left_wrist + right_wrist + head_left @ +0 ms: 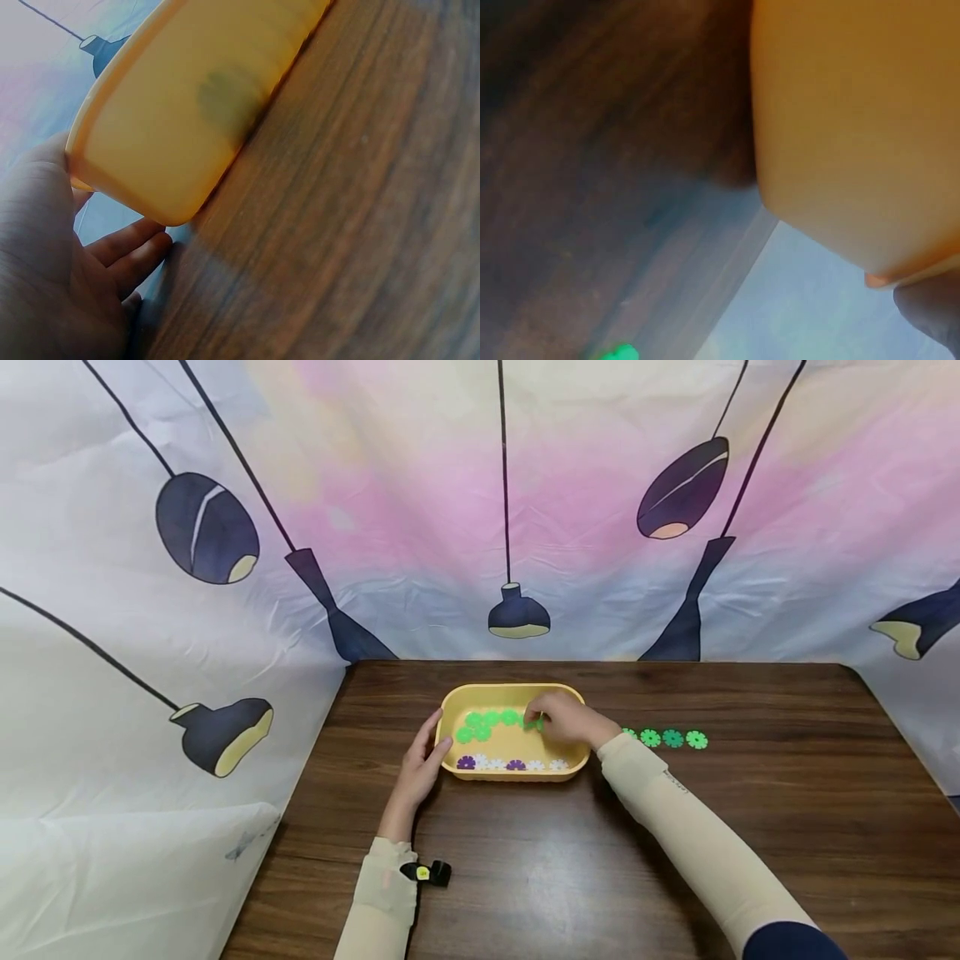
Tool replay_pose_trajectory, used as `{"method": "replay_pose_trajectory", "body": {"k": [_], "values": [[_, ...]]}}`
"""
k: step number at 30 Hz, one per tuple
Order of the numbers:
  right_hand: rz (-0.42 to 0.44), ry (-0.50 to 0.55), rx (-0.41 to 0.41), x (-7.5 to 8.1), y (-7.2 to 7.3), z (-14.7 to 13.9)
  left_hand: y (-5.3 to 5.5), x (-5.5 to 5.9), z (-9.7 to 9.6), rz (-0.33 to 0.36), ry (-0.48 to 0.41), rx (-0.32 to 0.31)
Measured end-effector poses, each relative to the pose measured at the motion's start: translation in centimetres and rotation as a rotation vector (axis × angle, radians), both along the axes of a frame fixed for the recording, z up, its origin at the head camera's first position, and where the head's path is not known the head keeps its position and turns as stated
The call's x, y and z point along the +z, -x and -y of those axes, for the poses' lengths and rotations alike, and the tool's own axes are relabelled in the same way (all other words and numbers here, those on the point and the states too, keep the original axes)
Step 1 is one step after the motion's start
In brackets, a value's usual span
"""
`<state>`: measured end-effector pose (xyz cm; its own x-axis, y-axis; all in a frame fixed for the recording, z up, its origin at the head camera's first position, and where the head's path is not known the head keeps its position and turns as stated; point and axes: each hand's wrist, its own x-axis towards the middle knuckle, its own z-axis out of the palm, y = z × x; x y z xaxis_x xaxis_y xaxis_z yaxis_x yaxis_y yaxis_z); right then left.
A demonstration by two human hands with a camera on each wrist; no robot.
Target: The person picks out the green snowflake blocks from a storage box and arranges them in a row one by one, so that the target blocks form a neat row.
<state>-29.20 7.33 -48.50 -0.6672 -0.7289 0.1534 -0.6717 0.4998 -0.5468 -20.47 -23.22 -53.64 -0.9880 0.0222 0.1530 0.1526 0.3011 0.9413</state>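
Observation:
A yellow plastic basin stands on the wooden table. Its left end is held by my left hand, thumb over the rim and fingers along the outside; the left wrist view shows that hand at the basin's corner. My right hand reaches over the right end into the basin, its bent fingers pinching at a green flower-shaped plastic disc. Several more green discs lie along the basin's far side and left. Purple discs and white discs line the near side.
Right of the basin, a row of green discs lies on the table, partly behind the right forearm; one disc is darker. A printed cloth hangs behind the table. A black strap shows at the left wrist.

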Motion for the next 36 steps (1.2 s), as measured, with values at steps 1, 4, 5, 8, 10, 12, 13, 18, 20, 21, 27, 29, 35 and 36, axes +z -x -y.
{"method": "replay_pose_trajectory", "body": {"k": [1, 4, 5, 8, 10, 12, 13, 18, 20, 21, 27, 29, 35, 36], "values": [[0.007, 0.006, 0.004, 0.1, 0.1, 0.0, 0.0, 0.0, 0.0, 0.001, 0.006, 0.000], [0.035, 0.010, 0.011, 0.5, 0.2, -0.1, 0.0, 0.0, 0.0, 0.006, 0.009, -0.002], [0.047, 0.012, 0.013, 0.6, 0.2, -0.2, 0.0, 0.0, 0.0, 0.010, 0.007, -0.002], [0.078, 0.016, 0.025, 0.8, 0.1, -0.2, -0.1, -0.1, 0.1, 0.017, 0.004, 0.000], [0.079, 0.016, 0.039, 0.9, 0.1, -0.3, -0.1, -0.2, 0.1, 0.019, 0.002, 0.002], [0.090, 0.016, 0.050, 1.0, 0.0, -0.4, -0.2, -0.2, 0.1, 0.012, 0.003, 0.001], [0.097, 0.016, 0.052, 1.0, -0.1, -0.4, -0.2, -0.2, 0.2, 0.010, 0.005, 0.000], [0.145, 0.013, 0.020, 1.7, -0.5, -0.9, -0.1, -0.2, 0.1, 0.005, 0.007, -0.011], [0.167, 0.007, -0.008, 2.1, -0.6, -1.2, -0.1, -0.1, 0.1, 0.003, 0.004, -0.014], [0.178, 0.002, -0.020, 2.3, -0.6, -1.3, 0.0, 0.0, 0.0, 0.002, 0.001, -0.014], [0.168, 0.026, -0.017, 3.5, -1.1, -2.2, 0.0, 0.1, -0.1, 0.008, -0.002, -0.011], [0.169, 0.046, -0.028, 3.7, -1.3, -2.6, 0.0, 0.2, -0.2, 0.015, -0.003, -0.009], [0.186, 0.082, -0.060, 4.1, -1.5, -3.6, -0.1, 0.9, -0.5, 0.037, -0.029, -0.006], [0.185, 0.086, -0.056, 4.1, -1.5, -3.7, -0.2, 0.9, -0.5, 0.035, -0.024, -0.004]]}}
